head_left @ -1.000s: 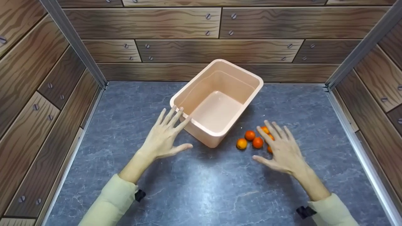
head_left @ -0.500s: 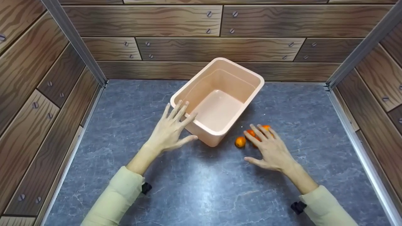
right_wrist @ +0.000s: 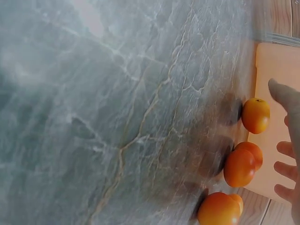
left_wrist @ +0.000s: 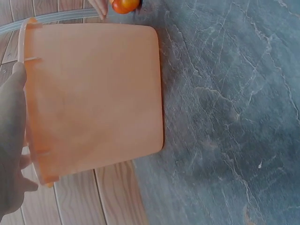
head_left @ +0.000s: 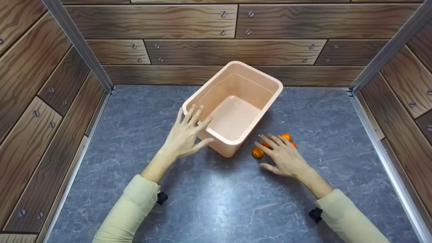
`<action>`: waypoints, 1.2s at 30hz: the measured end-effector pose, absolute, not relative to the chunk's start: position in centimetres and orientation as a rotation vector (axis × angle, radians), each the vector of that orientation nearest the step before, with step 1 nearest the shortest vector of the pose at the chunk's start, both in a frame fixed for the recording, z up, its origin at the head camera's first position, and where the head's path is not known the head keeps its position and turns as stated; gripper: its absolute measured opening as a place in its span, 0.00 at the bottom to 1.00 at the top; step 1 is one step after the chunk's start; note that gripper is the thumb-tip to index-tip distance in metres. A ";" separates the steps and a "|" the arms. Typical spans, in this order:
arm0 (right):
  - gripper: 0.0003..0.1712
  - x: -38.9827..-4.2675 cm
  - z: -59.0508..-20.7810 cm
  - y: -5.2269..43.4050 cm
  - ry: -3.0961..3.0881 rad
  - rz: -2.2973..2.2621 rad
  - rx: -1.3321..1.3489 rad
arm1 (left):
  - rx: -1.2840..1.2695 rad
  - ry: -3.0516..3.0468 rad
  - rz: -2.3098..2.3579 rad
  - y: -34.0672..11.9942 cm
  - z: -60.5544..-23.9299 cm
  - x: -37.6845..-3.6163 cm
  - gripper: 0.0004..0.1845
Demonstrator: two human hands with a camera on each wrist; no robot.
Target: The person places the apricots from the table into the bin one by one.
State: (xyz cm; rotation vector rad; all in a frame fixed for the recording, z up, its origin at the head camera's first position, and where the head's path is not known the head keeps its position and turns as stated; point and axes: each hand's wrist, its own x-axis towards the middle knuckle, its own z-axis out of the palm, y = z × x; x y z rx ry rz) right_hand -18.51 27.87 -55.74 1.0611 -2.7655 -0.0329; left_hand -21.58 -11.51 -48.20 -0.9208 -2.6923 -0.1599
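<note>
A deep pinkish-beige plastic tub [head_left: 221,145] stands at an angle on the floor, nothing visible inside. Over its near-left rim my left hand [head_left: 184,138] is spread, fingertips overlapping the opening; in the left wrist view the tub's side wall [left_wrist: 93,93] fills much of the picture. To the right of the tub lies a cluster of small orange-red tomatoes [head_left: 258,153]. My right hand [head_left: 285,158] hovers close above them with fingers apart, hiding some. Seen from the right wrist, several tomatoes [right_wrist: 256,116] sit just beneath the fingers, none gripped.
Blue-grey marbled flooring [head_left: 216,195] spreads in front of the tub. Wood-plank-patterned walls [head_left: 189,52] enclose the back and both sides, with metal rails [head_left: 388,162] along the side edges. The tub's far end is near the back wall.
My right hand has moved left over the tomatoes, covering different ones. My left hand has shifted slightly forward and right, farther over the tub's rim. The tub has stayed put.
</note>
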 end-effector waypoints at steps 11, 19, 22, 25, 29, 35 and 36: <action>0.38 -20.0 -55.9 27.3 -2.707 -0.105 1.155 | -0.902 -2.655 -0.174 -11.3 -48.5 -21.9 0.37; 0.29 -20.4 -56.5 27.2 -2.625 -0.078 1.216 | -0.894 -2.632 -0.175 -11.3 -48.7 -21.7 0.36; 0.26 -20.3 -56.8 27.1 -2.591 -0.074 1.222 | -0.896 -2.626 -0.172 -11.3 -48.7 -21.7 0.36; 0.25 -20.3 -57.1 27.0 -2.562 -0.057 1.222 | -0.891 -2.638 -0.173 -11.2 -48.7 -21.7 0.36; 0.23 -20.3 -57.2 27.0 -2.534 -0.021 1.232 | -0.885 -2.674 -0.192 -11.1 -48.7 -21.7 0.36; 0.22 -20.2 -57.1 27.1 -2.513 -0.003 1.253 | -0.884 -2.679 -0.198 -11.1 -48.6 -21.7 0.36; 0.22 -20.2 -57.1 27.1 -2.512 0.000 1.253 | -0.885 -2.678 -0.205 -11.1 -48.6 -21.7 0.36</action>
